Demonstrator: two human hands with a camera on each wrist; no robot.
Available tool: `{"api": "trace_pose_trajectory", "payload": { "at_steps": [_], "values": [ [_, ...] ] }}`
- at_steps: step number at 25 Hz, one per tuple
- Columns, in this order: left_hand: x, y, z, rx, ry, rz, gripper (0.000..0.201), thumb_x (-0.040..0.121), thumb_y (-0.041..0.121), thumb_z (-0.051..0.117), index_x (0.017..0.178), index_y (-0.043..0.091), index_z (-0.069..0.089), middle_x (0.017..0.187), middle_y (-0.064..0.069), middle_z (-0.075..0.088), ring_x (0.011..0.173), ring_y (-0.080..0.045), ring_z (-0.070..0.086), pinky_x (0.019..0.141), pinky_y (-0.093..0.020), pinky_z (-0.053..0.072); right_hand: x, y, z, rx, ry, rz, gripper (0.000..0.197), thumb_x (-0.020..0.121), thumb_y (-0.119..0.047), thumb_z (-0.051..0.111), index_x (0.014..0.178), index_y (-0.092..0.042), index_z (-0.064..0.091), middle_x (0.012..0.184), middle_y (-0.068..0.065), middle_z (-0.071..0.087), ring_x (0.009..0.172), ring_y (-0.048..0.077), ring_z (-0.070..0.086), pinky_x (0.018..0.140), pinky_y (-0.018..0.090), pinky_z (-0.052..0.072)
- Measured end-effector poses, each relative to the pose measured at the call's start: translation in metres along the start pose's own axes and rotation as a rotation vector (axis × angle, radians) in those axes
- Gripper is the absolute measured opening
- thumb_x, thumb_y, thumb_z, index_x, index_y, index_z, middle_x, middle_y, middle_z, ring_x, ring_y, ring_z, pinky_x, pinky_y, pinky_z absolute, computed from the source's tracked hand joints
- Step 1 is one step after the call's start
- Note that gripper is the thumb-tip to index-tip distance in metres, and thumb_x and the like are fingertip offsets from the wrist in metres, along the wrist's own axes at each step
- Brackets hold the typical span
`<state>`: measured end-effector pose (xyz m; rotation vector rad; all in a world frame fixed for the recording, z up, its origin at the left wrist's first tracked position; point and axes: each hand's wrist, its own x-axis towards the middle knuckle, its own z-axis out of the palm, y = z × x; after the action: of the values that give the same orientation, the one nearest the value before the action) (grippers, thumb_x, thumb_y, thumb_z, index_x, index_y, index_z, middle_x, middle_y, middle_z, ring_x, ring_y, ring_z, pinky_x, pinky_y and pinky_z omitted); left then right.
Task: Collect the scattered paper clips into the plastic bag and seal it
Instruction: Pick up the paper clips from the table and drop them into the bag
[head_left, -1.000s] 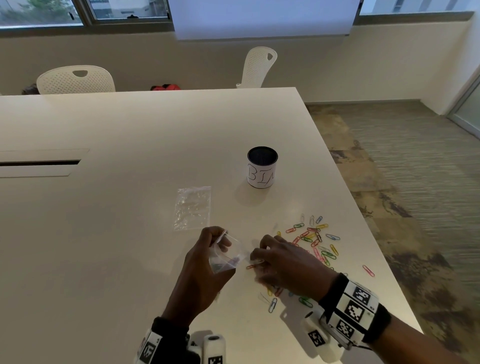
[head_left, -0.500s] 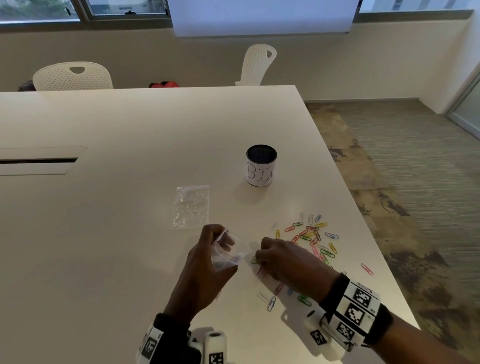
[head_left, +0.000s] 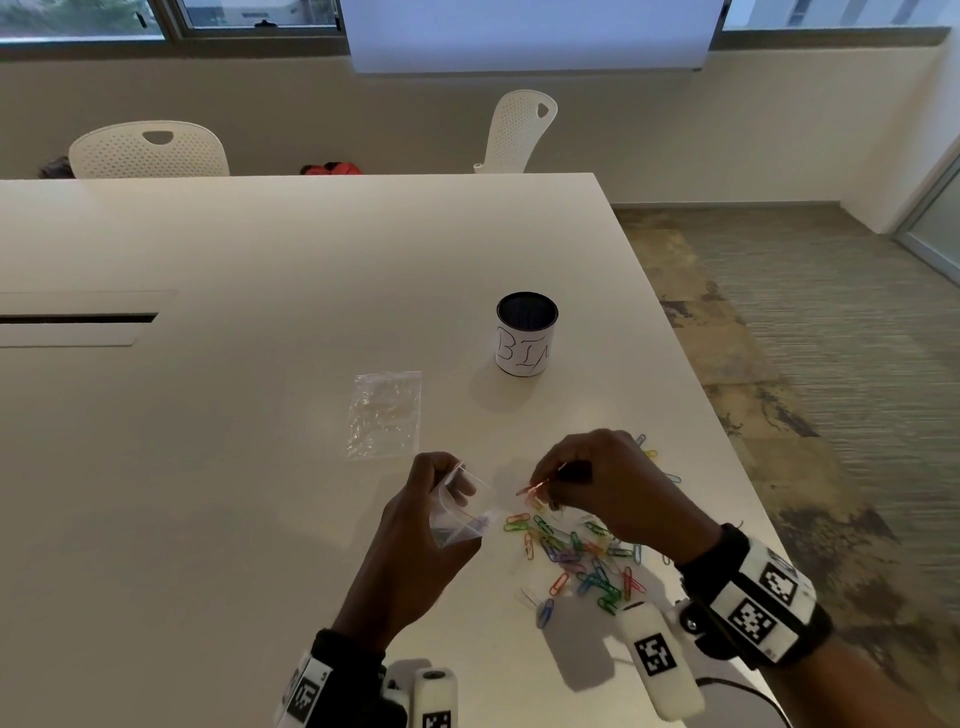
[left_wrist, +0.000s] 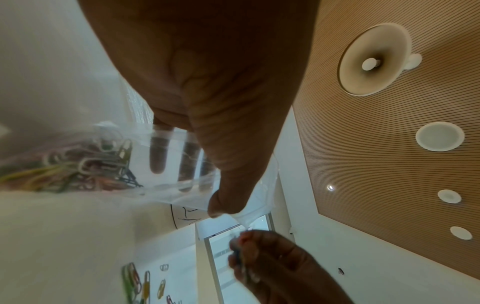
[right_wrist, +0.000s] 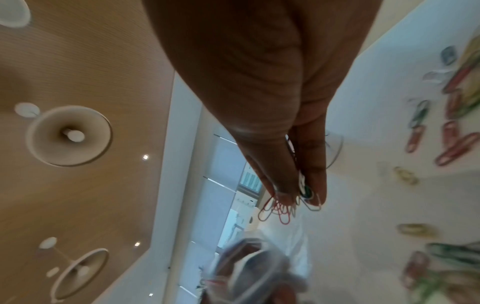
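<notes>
My left hand (head_left: 441, 499) holds a small clear plastic bag (head_left: 460, 514) just above the table, thumb (left_wrist: 228, 185) on one wall and fingers behind the other. Several coloured paper clips (left_wrist: 78, 170) lie inside the bag. My right hand (head_left: 550, 486) hovers just right of the bag mouth and pinches a bunch of paper clips (right_wrist: 283, 207), red, green and white, between thumb and fingers. A heap of loose coloured clips (head_left: 576, 556) lies on the white table (head_left: 208, 519) under my right hand and wrist.
A second clear bag (head_left: 384, 413) lies flat beyond my left hand. A black cup with a white label (head_left: 525, 332) stands farther back. The table's right edge (head_left: 727, 467) runs close past the clips. Two white chairs (head_left: 150, 150) stand at the far side.
My right hand has lifted off the table with a pinch of clips and now hangs beside the bag mouth. The loose clips lie bunched closer together. The left hand kept holding the bag.
</notes>
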<state>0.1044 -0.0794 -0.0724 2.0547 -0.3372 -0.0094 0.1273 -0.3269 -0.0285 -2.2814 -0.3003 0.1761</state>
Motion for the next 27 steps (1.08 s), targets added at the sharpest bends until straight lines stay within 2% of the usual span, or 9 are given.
{"api": "trace_pose_trajectory", "payload": {
  "at_steps": [3,7,11,14,19,21,24,27],
  "values": [
    [-0.001,0.003,0.001,0.001,-0.012,-0.004,0.055,0.083,0.015,0.085,0.119,0.027,0.046,0.108,0.009,0.067,0.102,-0.005,0.066,0.073,-0.004,0.052,-0.002,-0.029,-0.006,0.085,0.042,-0.061,0.011,0.086,-0.013,0.081,0.095,-0.018,0.081,0.090,-0.006,0.079,0.082,0.004,0.075,0.080,0.013,0.058],
    [-0.002,0.010,0.001,-0.021,-0.033,-0.036,0.055,0.083,0.011,0.084,0.118,0.027,0.045,0.104,0.009,0.067,0.099,0.002,0.065,0.068,-0.007,0.054,0.002,-0.058,0.010,-0.075,-0.050,-0.200,0.014,0.090,-0.014,0.075,0.103,-0.018,0.078,0.102,-0.006,0.073,0.084,0.005,0.071,0.084,0.014,0.057],
    [-0.004,0.011,0.000,-0.011,-0.025,-0.039,0.055,0.084,0.010,0.082,0.120,0.026,0.046,0.102,0.006,0.070,0.095,-0.002,0.066,0.066,-0.009,0.052,0.011,-0.066,0.029,-0.177,-0.108,-0.250,0.018,0.094,-0.011,0.071,0.109,-0.017,0.078,0.107,0.001,0.071,0.086,0.010,0.069,0.080,0.024,0.060],
    [-0.004,0.009,0.001,-0.035,-0.011,-0.042,0.054,0.083,0.007,0.082,0.121,0.023,0.048,0.102,0.007,0.071,0.093,-0.004,0.068,0.067,-0.010,0.052,0.013,-0.069,0.033,-0.158,-0.085,-0.248,0.016,0.094,-0.010,0.072,0.106,-0.017,0.079,0.104,0.001,0.072,0.086,0.010,0.070,0.078,0.027,0.060],
    [-0.003,0.008,0.000,-0.037,-0.022,-0.028,0.056,0.082,0.005,0.082,0.120,0.025,0.046,0.100,0.006,0.070,0.092,-0.004,0.068,0.064,-0.011,0.053,0.010,-0.071,0.027,-0.078,-0.075,-0.237,0.013,0.092,-0.014,0.074,0.104,-0.016,0.079,0.100,-0.001,0.078,0.085,0.005,0.074,0.084,0.017,0.059],
    [-0.002,0.007,0.000,-0.031,-0.033,-0.031,0.054,0.082,0.008,0.084,0.118,0.024,0.046,0.101,0.008,0.069,0.094,-0.002,0.067,0.065,-0.010,0.054,0.010,-0.069,0.021,-0.100,-0.049,-0.242,0.012,0.092,-0.016,0.074,0.103,-0.016,0.079,0.097,-0.003,0.079,0.082,0.002,0.073,0.082,0.013,0.058],
    [0.001,0.003,-0.001,-0.050,-0.052,-0.020,0.052,0.082,0.010,0.085,0.115,0.024,0.048,0.107,0.007,0.068,0.098,-0.004,0.067,0.070,-0.010,0.056,0.009,-0.057,0.006,-0.160,0.037,-0.156,0.013,0.091,-0.016,0.076,0.104,-0.016,0.079,0.097,-0.004,0.078,0.081,0.000,0.071,0.080,0.010,0.056],
    [0.003,0.004,-0.004,-0.063,-0.049,-0.003,0.049,0.082,0.015,0.085,0.115,0.026,0.050,0.106,0.008,0.068,0.098,-0.009,0.068,0.071,-0.009,0.055,0.009,-0.031,-0.012,-0.186,0.102,-0.038,0.012,0.089,-0.014,0.078,0.101,-0.016,0.080,0.094,-0.003,0.079,0.080,0.001,0.072,0.079,0.014,0.058]
  ]
}}
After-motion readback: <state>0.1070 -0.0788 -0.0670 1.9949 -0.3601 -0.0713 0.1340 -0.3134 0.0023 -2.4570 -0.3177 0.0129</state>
